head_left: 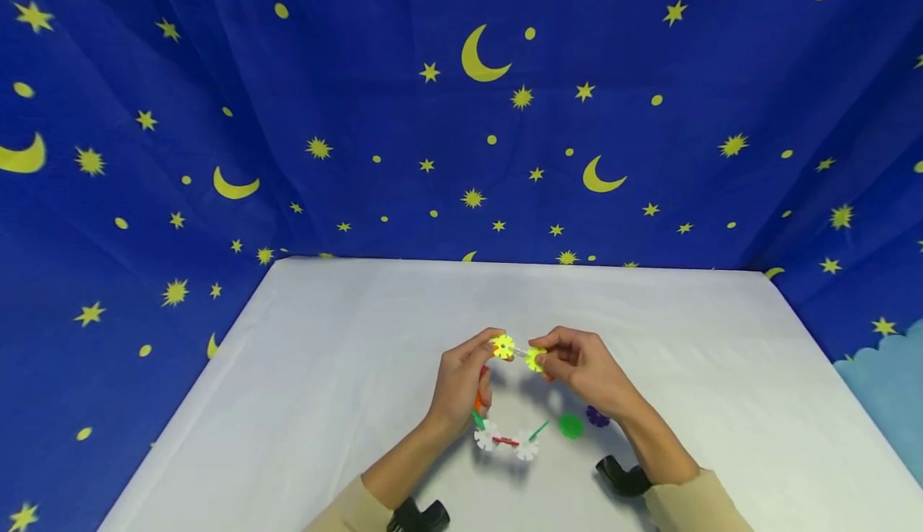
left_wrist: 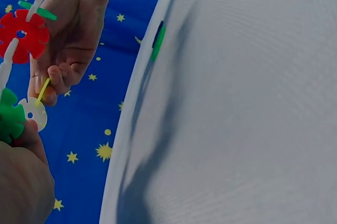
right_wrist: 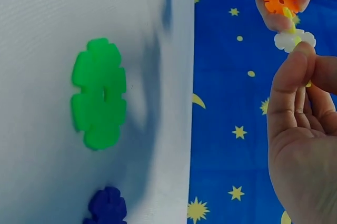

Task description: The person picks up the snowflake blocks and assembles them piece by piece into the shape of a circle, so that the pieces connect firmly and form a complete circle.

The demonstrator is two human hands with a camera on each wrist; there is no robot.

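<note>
Snowflake discs with notched rims are joined into a chain between the two hands. At its upper end my left hand [head_left: 461, 384] grips the chain beside a yellow disc [head_left: 503, 346]. My right hand [head_left: 591, 368] pinches another yellow disc [head_left: 535, 360] between thumb and fingers. A white disc [right_wrist: 295, 40] joins the two yellow ones. From the left hand the chain curves down through an orange disc [right_wrist: 281, 0] and a green one [left_wrist: 10, 116] to two white discs, one of them a white disc [head_left: 527, 445], with a red disc [head_left: 505, 441] edge-on between them. Fingers hide some discs.
Right of the chain, a loose green disc [head_left: 571, 426] and a purple disc [head_left: 598, 416] lie on the white-covered table [head_left: 346, 340]. Black camera mounts [head_left: 623, 476] sit at both wrists. A blue curtain [head_left: 404, 115] with stars and moons stands behind and beside the table.
</note>
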